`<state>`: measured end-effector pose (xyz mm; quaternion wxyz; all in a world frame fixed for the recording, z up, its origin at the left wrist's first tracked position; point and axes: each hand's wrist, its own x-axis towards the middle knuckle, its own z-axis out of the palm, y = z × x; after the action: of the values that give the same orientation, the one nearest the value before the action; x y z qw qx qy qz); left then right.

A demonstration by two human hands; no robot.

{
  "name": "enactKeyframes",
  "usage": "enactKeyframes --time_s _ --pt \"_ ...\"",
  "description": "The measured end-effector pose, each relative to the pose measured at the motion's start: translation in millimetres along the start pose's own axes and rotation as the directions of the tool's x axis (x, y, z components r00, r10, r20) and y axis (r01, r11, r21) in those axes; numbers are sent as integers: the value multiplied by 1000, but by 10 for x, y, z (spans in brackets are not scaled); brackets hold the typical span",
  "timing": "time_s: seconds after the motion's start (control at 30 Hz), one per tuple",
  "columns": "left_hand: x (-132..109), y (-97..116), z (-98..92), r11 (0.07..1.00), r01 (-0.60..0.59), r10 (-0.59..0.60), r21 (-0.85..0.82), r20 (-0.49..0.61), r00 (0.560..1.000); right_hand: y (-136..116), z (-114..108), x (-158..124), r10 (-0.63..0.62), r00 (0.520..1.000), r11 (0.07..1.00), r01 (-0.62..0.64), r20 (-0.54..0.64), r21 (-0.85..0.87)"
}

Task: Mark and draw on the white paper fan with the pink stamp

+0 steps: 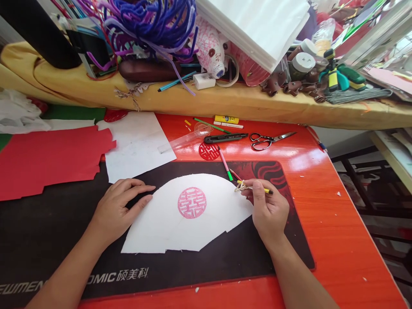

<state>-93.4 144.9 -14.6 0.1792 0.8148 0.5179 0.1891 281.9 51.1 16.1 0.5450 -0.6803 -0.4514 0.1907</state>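
The white paper, shaped like a fan, lies on the black mat on the red counter. A round pink pattern sits on it. The right hand pinches a yellow pencil with pale string by its fingers. The left hand is at the paper's left edge, fingers a little apart.

From here I count one left hand, one right hand, one fan sheet, one pink seal, one yellow pen, one red sheet, one mat, one scissors, one cutter, one yellow tube, two white lids.
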Motion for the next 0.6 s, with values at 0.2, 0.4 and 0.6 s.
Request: enactKeyframes --time_s 0.2,0.4,0.6 --pt "4 10 -19 1000 -9 9 19 13 1000 -100 -81 111 -65 957 996 82 -283 47" --pt "1 20 -15 1000 -5 5 12 6 1000 -82 -17 43 -11 995 996 20 -98 88" --pt "2 8 -13 1000 -14 14 5 10 1000 -3 23 -30 41 999 994 -40 -10 97"
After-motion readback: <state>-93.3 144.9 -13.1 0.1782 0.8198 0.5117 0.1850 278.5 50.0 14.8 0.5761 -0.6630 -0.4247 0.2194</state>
